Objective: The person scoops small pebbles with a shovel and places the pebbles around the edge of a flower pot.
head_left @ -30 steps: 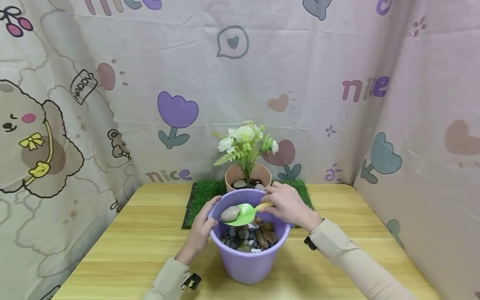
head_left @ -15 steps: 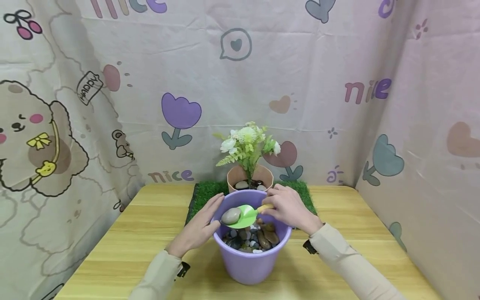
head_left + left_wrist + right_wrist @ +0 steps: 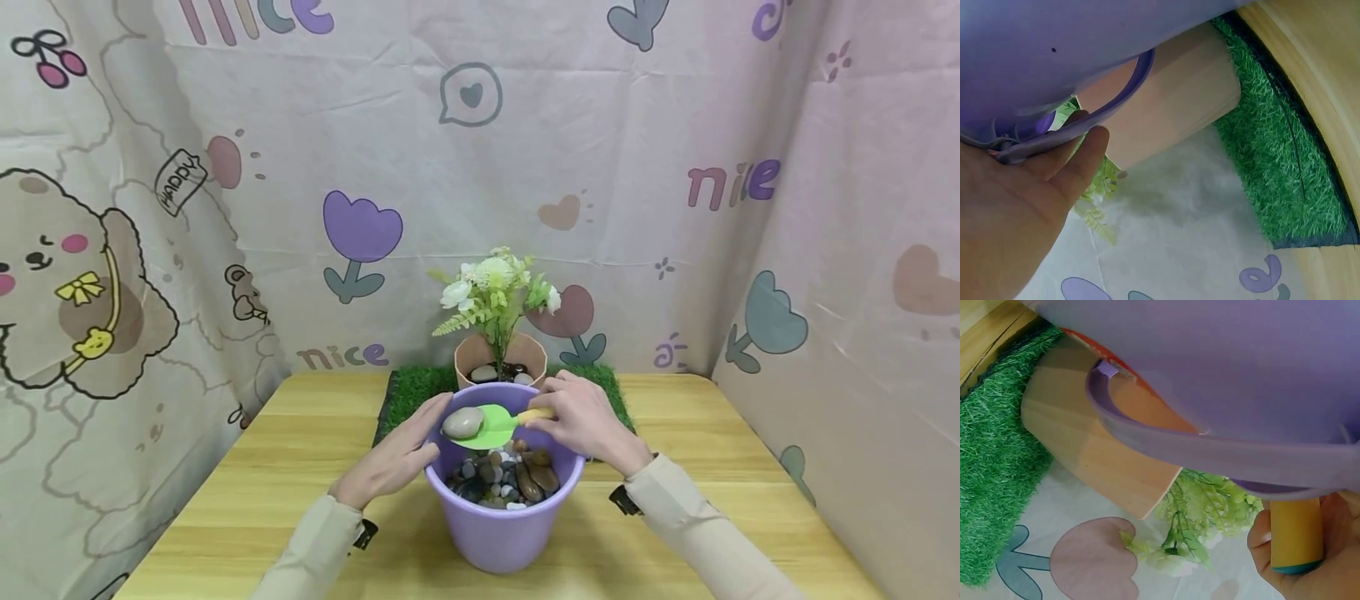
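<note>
My right hand (image 3: pixel 587 423) grips the yellow handle (image 3: pixel 1297 537) of a small green trowel (image 3: pixel 497 427), which lies nearly level inside the mouth of a purple bucket (image 3: pixel 504 537). A large smooth grey stone (image 3: pixel 462 422) sits on the blade's left end. Below it, the bucket contains several pebbles (image 3: pixel 491 475) in grey, brown, black and white. At the bucket's left rim rests my left hand (image 3: pixel 386 461), its fingers mostly straight. In the left wrist view, those fingers touch the purple carrying handle (image 3: pixel 1129 90) on the bucket's outside.
Behind the bucket, a peach flowerpot (image 3: pixel 500 348) holds white flowers (image 3: pixel 491 287) with green leaves and some stones. The pot stands on an artificial grass mat (image 3: pixel 420 390). A wooden table (image 3: pixel 285 450) carries everything, with a patterned cloth (image 3: pixel 465 183) hanging behind.
My left hand has loosened at the rim, its fingers straightening and the wrist shifting left. The trowel and stone stay over the bucket, the blade now slightly higher. The view has shifted a little.
</note>
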A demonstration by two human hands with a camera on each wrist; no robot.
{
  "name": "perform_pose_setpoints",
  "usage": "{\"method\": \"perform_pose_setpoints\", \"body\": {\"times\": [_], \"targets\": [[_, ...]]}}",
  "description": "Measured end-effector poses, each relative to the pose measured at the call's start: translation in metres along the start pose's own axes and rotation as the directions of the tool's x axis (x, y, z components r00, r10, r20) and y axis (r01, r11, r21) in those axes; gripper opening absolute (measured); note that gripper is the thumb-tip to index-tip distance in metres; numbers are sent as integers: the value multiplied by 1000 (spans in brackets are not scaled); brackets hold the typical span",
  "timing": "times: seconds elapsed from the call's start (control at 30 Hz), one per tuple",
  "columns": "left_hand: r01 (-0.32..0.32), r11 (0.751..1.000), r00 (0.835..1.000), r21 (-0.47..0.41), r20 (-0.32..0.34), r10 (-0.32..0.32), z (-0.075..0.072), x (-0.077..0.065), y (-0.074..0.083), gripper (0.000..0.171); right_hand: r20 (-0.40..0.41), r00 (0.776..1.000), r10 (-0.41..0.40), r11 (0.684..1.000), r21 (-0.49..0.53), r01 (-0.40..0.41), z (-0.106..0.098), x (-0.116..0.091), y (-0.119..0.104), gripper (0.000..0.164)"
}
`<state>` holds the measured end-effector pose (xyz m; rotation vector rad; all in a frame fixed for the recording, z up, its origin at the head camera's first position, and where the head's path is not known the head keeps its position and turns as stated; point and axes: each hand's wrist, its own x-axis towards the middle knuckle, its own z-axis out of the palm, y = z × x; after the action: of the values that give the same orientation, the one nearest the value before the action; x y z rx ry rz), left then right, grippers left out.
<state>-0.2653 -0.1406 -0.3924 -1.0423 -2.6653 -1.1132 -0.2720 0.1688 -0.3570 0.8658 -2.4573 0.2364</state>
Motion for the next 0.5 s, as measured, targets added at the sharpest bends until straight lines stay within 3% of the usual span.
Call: {"method": "perform_pose_setpoints", "body": {"times": [0.3,0.5], "targets": [[15,1000,999,-21,42,-14,-3,2,3,67,-48,999,2,999,-41,-4,-10,-8,0,16],[41,999,999,-21,28,-40,-2,1,2,69,-72,997,33,999,-21,-35,-18,-10,6,16]]}}
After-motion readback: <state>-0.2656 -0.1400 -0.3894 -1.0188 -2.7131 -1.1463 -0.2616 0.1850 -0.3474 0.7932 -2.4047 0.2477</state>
